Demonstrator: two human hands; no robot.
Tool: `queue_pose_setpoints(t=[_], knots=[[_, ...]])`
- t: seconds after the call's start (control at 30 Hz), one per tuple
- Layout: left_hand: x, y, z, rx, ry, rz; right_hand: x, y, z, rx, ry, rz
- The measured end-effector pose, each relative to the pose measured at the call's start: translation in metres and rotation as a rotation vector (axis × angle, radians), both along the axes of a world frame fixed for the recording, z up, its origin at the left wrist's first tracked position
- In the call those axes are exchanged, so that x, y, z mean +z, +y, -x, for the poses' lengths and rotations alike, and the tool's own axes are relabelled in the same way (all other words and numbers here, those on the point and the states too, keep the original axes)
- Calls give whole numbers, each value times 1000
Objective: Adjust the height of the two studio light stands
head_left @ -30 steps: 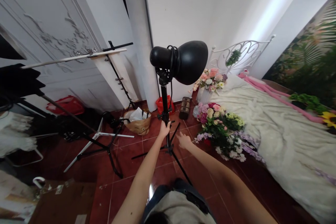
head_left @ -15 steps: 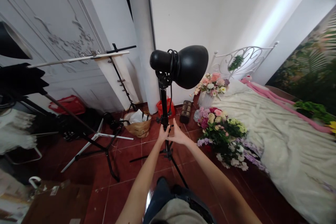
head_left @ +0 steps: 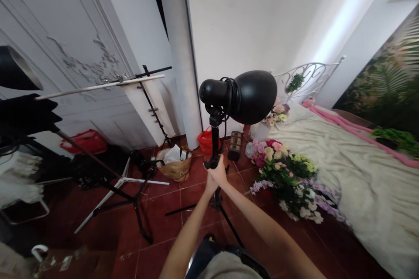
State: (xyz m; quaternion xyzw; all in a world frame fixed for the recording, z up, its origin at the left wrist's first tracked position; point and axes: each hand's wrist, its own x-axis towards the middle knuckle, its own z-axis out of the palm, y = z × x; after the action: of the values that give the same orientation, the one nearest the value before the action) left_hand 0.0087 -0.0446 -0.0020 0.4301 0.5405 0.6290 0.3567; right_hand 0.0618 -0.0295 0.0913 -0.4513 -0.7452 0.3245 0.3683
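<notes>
A black studio lamp with a coiled cable tops a black light stand straight ahead of me. My right hand is wrapped round the stand's pole just under a clamp knob. Lower and partly behind it, my left hand also closes on the pole, its fingers mostly hidden. The stand's legs spread over the floor in front of my feet.
Artificial flowers stand close to the right, beside a bed with a pale cover. Behind the stand are a red bag, a small chest and a wicker basket. Other stands' legs spread across the left floor.
Both hands, spread beside the pole before, have closed round it. The lamp and stand sit farther right and a little lower in view, and the background has shifted slightly too.
</notes>
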Motion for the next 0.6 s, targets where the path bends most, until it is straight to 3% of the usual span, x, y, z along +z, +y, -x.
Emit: queue_pose_setpoints(t=[0.1,0.27,0.33,0.43,0.6], knots=[[-7,0,3,0,1,-35,-1,20,-9,24,329,62],[-7,7,7,-22,69,-52,16,53,-26,610,345,268],[-5,9,7,-33,64,-58,24,59,-30,722,291,337],[-6,10,7,-38,41,-36,25,58,-29,663,237,327],[-9,9,9,12,40,-2,10,44,-14,255,268,161]])
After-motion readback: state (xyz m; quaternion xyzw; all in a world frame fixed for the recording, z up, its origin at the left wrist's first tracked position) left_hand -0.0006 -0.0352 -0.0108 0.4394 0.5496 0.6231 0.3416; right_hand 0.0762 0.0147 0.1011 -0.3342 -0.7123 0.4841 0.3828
